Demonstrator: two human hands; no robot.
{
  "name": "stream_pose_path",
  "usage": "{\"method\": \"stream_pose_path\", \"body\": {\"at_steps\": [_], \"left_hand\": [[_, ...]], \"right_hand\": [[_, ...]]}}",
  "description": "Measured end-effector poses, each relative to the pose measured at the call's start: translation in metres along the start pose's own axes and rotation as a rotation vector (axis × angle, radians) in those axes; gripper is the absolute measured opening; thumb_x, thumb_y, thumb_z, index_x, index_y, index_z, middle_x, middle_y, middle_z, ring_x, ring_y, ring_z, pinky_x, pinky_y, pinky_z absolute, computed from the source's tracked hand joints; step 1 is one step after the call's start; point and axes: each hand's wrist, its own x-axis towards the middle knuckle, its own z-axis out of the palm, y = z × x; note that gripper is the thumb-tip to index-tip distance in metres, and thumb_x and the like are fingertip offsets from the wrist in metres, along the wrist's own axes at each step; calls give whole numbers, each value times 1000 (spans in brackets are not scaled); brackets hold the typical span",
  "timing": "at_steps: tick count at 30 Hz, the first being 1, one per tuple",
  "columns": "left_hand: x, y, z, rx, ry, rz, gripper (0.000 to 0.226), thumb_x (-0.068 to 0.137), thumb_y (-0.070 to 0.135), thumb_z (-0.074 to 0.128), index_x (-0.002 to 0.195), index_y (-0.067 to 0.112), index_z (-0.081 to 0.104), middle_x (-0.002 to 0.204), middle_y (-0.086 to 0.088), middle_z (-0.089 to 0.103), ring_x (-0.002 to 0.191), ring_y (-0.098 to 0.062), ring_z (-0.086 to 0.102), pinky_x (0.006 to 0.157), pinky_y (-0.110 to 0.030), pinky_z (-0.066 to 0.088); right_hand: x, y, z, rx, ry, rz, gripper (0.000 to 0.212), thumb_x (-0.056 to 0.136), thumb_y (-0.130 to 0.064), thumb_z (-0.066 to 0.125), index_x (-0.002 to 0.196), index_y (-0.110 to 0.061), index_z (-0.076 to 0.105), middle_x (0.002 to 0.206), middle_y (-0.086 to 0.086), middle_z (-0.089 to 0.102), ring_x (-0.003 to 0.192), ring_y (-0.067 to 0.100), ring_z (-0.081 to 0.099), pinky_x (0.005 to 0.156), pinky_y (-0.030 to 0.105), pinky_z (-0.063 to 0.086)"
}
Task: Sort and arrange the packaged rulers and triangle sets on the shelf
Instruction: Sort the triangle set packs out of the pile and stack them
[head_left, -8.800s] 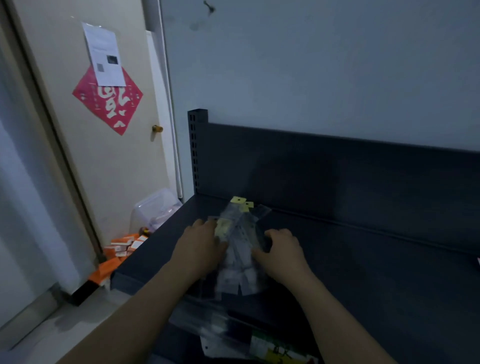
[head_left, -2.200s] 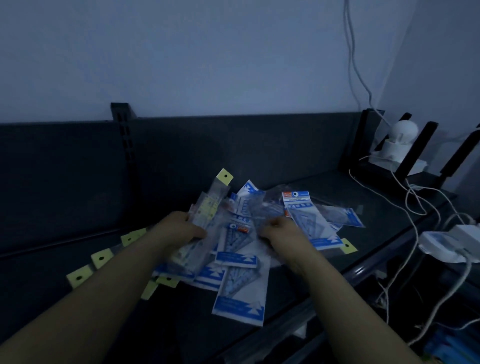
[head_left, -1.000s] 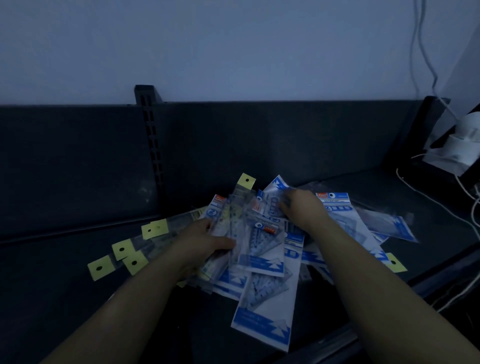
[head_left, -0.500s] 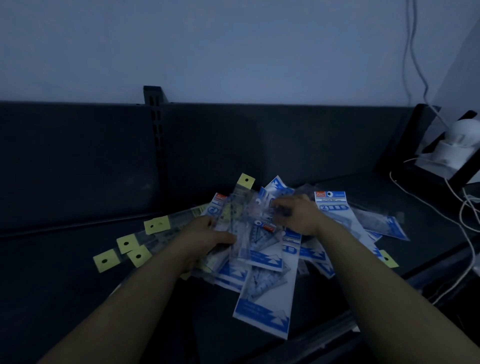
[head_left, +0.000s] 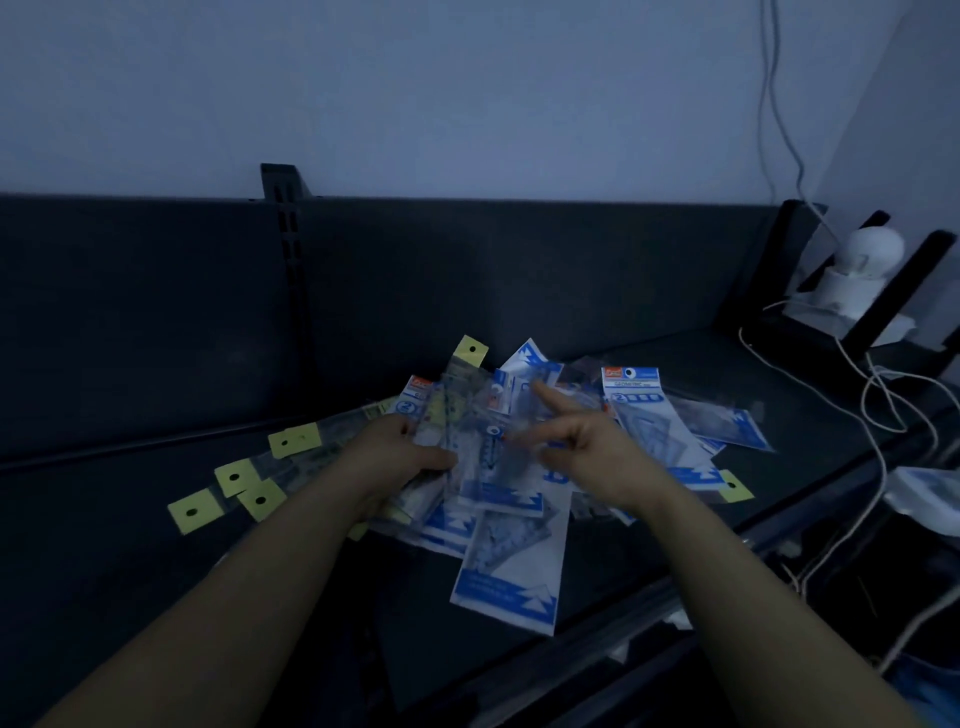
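On a dark shelf (head_left: 130, 597) in dim light, ruler packs with yellow hang tags (head_left: 244, 483) are lying fanned out at the left. Just to their right, the person's left hand (head_left: 400, 457) is gripping a bundle of clear packs (head_left: 457, 415), its fingers curled round the lower end and the thumb pressing on top. The bundle is standing tilted above a loose pile of blue-and-white triangle set packs (head_left: 506, 582), which is lying mid-shelf. The right hand (head_left: 597, 452) is hovering over the pile, index finger stretched out and the other fingers loosely bent, apparently holding nothing, though blur is hiding the fingertips. At far right, a white device (head_left: 857, 275) is trailing white cables (head_left: 878, 405).
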Motion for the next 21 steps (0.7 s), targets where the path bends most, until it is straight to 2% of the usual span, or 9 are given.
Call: {"method": "stream_pose_path", "body": {"at_steps": [2, 3, 6, 9, 12, 14, 16, 18, 21], "left_hand": [[-2, 1, 3, 21, 7, 27, 36, 73, 11, 80, 102, 4, 60, 98, -11, 67, 78, -21, 65, 61, -26, 52], [-2, 1, 4, 38, 12, 32, 42, 72, 12, 81, 107, 2, 60, 100, -13, 67, 78, -22, 66, 59, -24, 52], [-6, 5, 9, 87, 15, 51, 22, 73, 12, 80, 87, 9, 63, 82, -5, 68, 67, -17, 65, 53, -22, 52], [-10, 11, 18, 78, -34, 51, 15, 73, 6, 77, 78, 12, 65, 77, -7, 71, 67, -22, 69, 66, -35, 59], [-15, 14, 26, 36, -90, 73, 15, 73, 2, 76, 81, 11, 66, 74, -5, 70, 63, -17, 66, 58, -26, 53], [-18, 15, 29, -38, -117, 68, 20, 73, 2, 77, 89, 8, 67, 85, -9, 72, 76, -22, 68, 68, -31, 55], [-19, 13, 29, -104, -131, 56, 35, 73, 2, 78, 106, 4, 64, 99, -13, 72, 91, -27, 69, 80, -38, 57], [-21, 13, 27, -163, -136, 45, 45, 75, 1, 77, 116, 3, 59, 106, -13, 70, 94, -27, 69, 78, -37, 58], [-27, 15, 21, -195, -85, 74, 30, 83, 3, 68, 112, 4, 58, 105, -14, 69, 90, -27, 69, 72, -34, 57]], "right_hand": [[-6, 1, 9, -38, -7, 53, 37, 86, 9, 55, 107, -16, 71, 152, -6, 19, 140, 4, 18, 102, 14, 35], [-8, 2, 13, -62, 32, 91, 39, 85, 11, 53, 108, -15, 71, 150, -3, 25, 140, 9, 26, 103, 19, 37], [-11, 0, 24, -48, 153, 184, 33, 86, 11, 51, 108, -5, 69, 128, 9, 58, 109, 17, 60, 86, 22, 51], [-13, -9, 32, -33, 144, 219, 25, 89, -1, 59, 112, -3, 67, 116, 6, 65, 97, 10, 59, 75, 13, 44], [-12, -17, 38, 66, 194, 260, 24, 81, -3, 69, 105, -2, 69, 109, 14, 69, 99, 24, 66, 78, 29, 52], [-11, -20, 40, 191, 243, 276, 28, 76, -2, 74, 103, -4, 68, 103, 15, 69, 98, 28, 66, 83, 34, 55], [-13, -23, 40, 315, 244, 292, 36, 76, -4, 75, 109, -10, 62, 100, 9, 68, 92, 24, 66, 79, 31, 57], [-14, -26, 38, 415, 222, 323, 47, 78, -8, 75, 119, -16, 53, 99, 7, 68, 87, 20, 67, 76, 32, 57], [-15, -35, 35, 527, 201, 323, 46, 80, -9, 73, 119, -20, 51, 90, 5, 69, 75, 16, 68, 63, 28, 54]]}}
